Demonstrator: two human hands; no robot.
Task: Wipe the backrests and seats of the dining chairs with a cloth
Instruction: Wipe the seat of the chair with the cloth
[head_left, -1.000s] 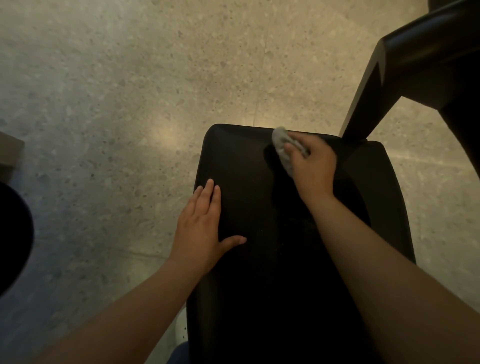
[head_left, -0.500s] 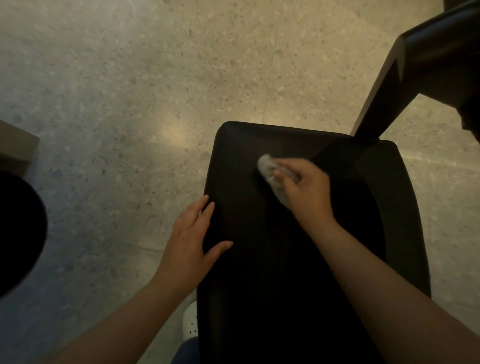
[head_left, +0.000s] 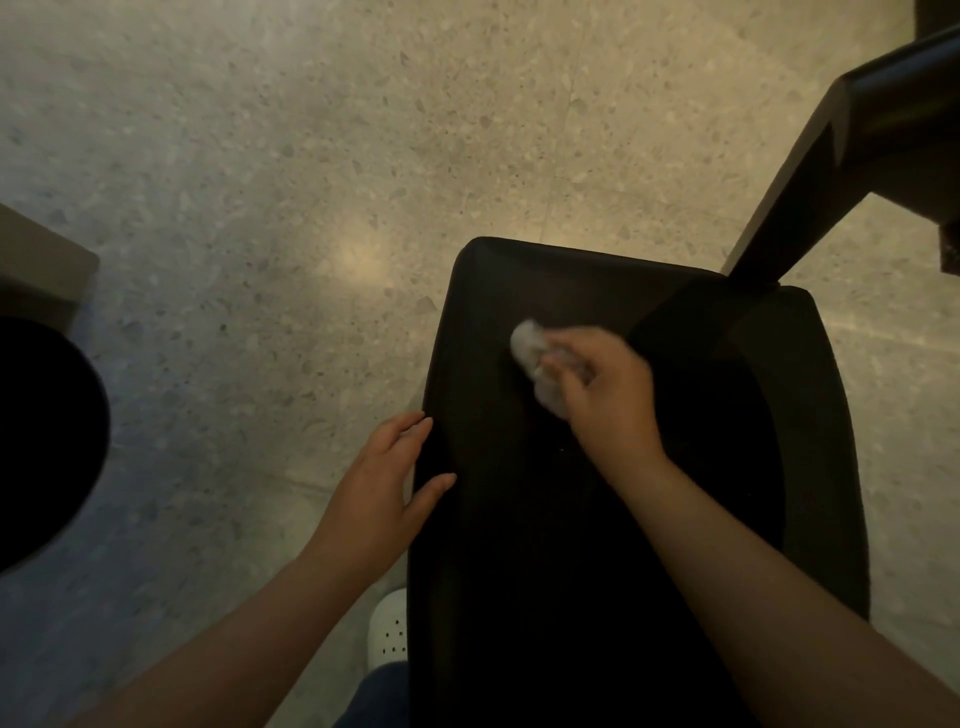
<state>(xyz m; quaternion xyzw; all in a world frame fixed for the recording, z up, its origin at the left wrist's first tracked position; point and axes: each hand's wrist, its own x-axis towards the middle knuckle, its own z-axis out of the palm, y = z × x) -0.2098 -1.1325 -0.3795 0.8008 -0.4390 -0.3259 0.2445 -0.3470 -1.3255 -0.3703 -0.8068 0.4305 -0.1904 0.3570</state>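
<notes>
A black dining chair seat (head_left: 519, 545) fills the lower middle of the head view. Its dark backrest frame (head_left: 810, 171) rises at the upper right. My right hand (head_left: 608, 395) grips a small crumpled grey cloth (head_left: 530, 348) and presses it on the far half of the seat. My left hand (head_left: 384, 488) rests on the seat's left edge, fingers straight along the side and thumb on top of the seat.
Speckled terrazzo floor (head_left: 260, 182) surrounds the chair. A dark round object (head_left: 36, 441) and a grey corner (head_left: 36, 265) sit at the left edge. A white perforated shoe (head_left: 389, 629) shows just left of the seat, below my left hand.
My right hand has dragged the cloth from the seat's far edge toward me and a little left. My left hand has slid from the seat top out to its left edge.
</notes>
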